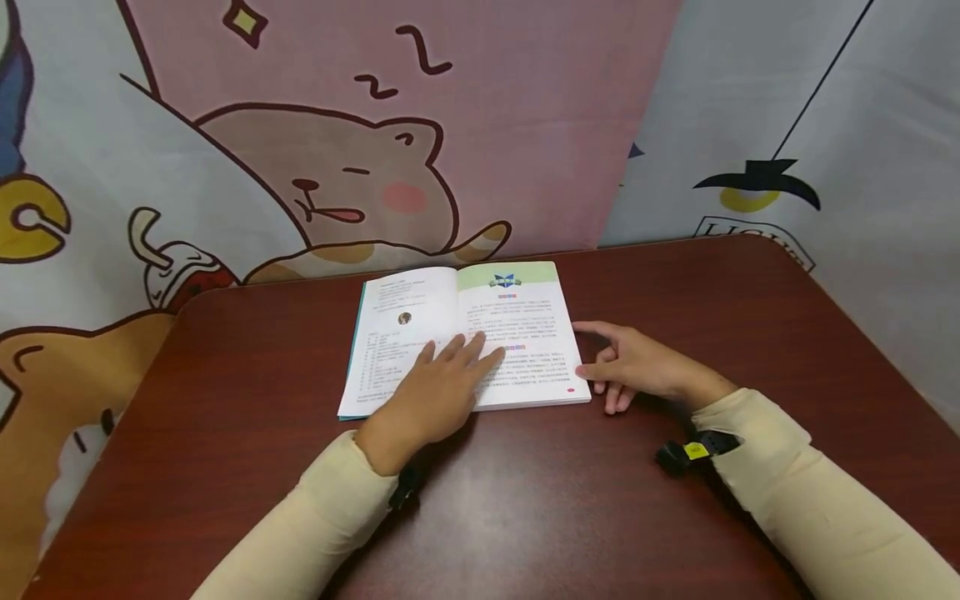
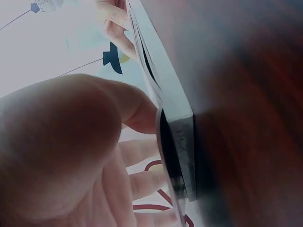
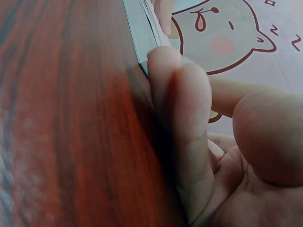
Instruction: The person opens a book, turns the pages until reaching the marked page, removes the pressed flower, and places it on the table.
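Observation:
An open book (image 1: pixel 420 308) with printed pages lies flat on the dark red-brown table (image 1: pixel 600 517), toward its far side. My left hand (image 1: pixel 438 387) rests palm down on the lower middle of the book, fingers straight and pressing across both pages. In the left wrist view the left hand (image 2: pixel 61 142) lies over the book's stacked page edge (image 2: pixel 182 123). My right hand (image 1: pixel 637 362) lies relaxed on the table at the book's right edge, thumb touching the lower right page corner and forefinger stretched along the edge. The right wrist view shows the right hand's fingers (image 3: pixel 189 118) on the table beside the book (image 3: pixel 139 23).
A cloth backdrop with cartoon animals (image 1: pixel 360 183) hangs right behind the table's far edge. A black wrist camera with a yellow tag (image 1: pixel 693 450) sits on my right sleeve. Bare tabletop stretches in front of the book and to either side of it.

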### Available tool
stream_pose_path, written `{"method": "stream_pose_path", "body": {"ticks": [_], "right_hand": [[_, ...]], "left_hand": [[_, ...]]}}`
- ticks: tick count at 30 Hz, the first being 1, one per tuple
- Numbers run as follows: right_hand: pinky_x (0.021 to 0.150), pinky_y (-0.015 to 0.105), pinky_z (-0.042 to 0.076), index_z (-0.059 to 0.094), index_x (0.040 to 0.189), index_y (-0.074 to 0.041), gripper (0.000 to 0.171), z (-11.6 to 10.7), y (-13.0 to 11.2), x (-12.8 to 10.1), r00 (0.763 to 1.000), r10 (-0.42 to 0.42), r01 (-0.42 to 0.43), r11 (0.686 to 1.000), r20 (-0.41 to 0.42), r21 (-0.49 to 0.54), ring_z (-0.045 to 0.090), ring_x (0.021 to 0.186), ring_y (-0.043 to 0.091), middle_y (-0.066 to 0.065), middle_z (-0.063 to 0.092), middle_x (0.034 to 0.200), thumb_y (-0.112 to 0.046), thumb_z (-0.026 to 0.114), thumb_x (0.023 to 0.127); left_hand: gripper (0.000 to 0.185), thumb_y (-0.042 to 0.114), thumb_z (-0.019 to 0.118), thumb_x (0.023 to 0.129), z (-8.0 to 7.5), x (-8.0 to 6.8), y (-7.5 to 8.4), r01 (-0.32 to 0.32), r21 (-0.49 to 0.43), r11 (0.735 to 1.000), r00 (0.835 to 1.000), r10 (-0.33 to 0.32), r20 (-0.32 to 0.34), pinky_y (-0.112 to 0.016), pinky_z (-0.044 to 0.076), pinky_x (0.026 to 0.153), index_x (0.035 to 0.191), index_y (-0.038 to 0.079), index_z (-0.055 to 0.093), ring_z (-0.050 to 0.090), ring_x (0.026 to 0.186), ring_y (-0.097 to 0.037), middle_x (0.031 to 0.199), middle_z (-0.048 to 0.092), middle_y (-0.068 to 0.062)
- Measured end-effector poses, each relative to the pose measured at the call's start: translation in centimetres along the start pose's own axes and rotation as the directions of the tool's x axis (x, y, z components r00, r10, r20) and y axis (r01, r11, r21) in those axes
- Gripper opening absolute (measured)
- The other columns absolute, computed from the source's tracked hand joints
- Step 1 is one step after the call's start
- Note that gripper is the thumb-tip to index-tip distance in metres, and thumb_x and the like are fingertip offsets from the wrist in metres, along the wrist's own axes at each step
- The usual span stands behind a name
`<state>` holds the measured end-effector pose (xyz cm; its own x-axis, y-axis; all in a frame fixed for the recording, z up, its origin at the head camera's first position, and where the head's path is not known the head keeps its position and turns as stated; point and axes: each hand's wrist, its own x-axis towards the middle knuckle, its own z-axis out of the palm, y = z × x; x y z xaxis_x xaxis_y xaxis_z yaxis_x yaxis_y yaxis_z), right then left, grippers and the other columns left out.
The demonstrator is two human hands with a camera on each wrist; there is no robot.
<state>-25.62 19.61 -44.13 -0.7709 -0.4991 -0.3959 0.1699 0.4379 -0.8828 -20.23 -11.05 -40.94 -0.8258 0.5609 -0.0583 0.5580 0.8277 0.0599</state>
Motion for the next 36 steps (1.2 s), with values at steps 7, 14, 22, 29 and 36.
{"method": "stream_pose_path", "body": {"ticks": [7,14,22,29,36], "right_hand": [[0.052,0.044,0.058,0.017,0.159,-0.016,0.084,0.06,-0.10,0.02,1.000,0.006,-0.006,1.000,-0.001,0.002,0.069,0.053,0.026,0.014,0.060,0.075,-0.022,0.070,0.094],[0.052,0.043,0.058,0.018,0.159,-0.017,0.076,0.21,-0.32,0.04,1.000,0.029,-0.029,1.000,-0.007,0.000,0.069,0.053,0.026,0.014,0.062,0.076,-0.023,0.063,0.099],[0.052,0.042,0.058,0.017,0.160,-0.018,0.072,0.37,-0.46,0.03,0.999,0.036,-0.036,0.999,-0.009,0.002,0.069,0.054,0.026,0.014,0.062,0.076,-0.023,0.059,0.101],[0.052,0.043,0.058,0.017,0.160,-0.018,0.072,0.33,-0.51,0.09,0.999,0.034,-0.034,0.999,-0.011,0.000,0.069,0.054,0.027,0.013,0.062,0.075,-0.022,0.059,0.101],[0.053,0.044,0.058,0.018,0.159,-0.018,0.072,0.34,-0.45,0.14,0.999,0.034,-0.034,0.999,-0.011,-0.009,0.070,0.054,0.027,0.014,0.062,0.075,-0.023,0.060,0.101]], "left_hand": [[0.057,0.014,0.055,0.099,0.09,-0.03,0.03,-0.014,0.004,1.000,1.000,0.014,-0.014,-0.062,0.035,0.112,0.153,0.022,0.042,0.042,0.144,-0.036,0.158,0.041,-0.014],[0.051,0.037,0.053,0.102,0.18,-0.04,0.08,-0.035,-0.020,0.999,0.999,0.035,-0.023,-0.065,0.034,0.111,0.151,0.025,0.046,0.043,0.141,-0.041,0.155,0.045,-0.017],[0.062,0.053,0.060,0.095,0.19,0.00,0.34,0.010,-0.047,0.999,1.000,-0.009,0.025,-0.070,0.030,0.110,0.151,0.029,0.046,0.040,0.144,-0.040,0.156,0.043,-0.014],[0.058,0.049,0.062,0.095,0.15,0.01,0.38,-0.010,-0.004,1.000,1.000,0.010,-0.016,-0.069,0.036,0.106,0.148,0.028,0.050,0.047,0.139,-0.041,0.151,0.050,-0.014],[0.057,0.051,0.059,0.097,0.11,0.01,0.32,-0.007,-0.012,1.000,1.000,0.006,-0.009,-0.068,0.035,0.107,0.149,0.028,0.050,0.046,0.140,-0.041,0.152,0.049,-0.014]]}}
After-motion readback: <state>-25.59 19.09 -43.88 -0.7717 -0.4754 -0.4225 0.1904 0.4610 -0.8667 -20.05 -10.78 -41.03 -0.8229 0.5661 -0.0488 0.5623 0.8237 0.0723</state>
